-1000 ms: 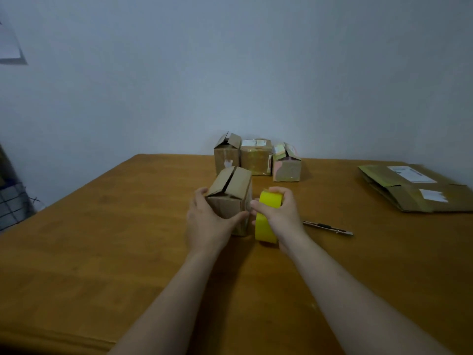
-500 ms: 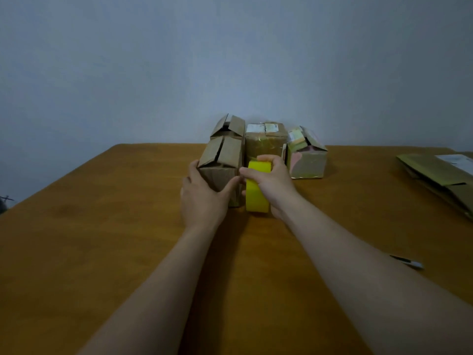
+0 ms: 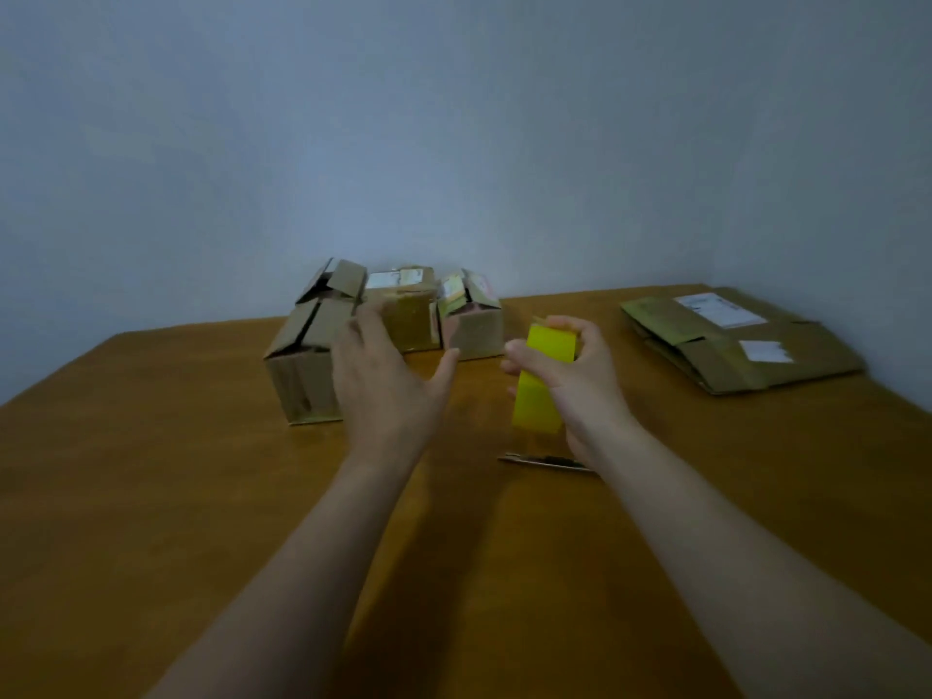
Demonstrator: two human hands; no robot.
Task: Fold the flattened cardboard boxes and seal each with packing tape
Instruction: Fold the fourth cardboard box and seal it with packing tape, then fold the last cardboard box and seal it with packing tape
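Between boxes. Left hand was open, empty, just beside the folded box at far left of the tabletop. Right hand gripped the yellow tape roll. Next, probably: grab a flat box far right, which wants a free hand.

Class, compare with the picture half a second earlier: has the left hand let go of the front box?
Yes. The left hand has come off the front box, which now stands before the back row of boxes, and hovers open to its right.

1 head-worn view looks forward and down across the table; both forearms reach in close.
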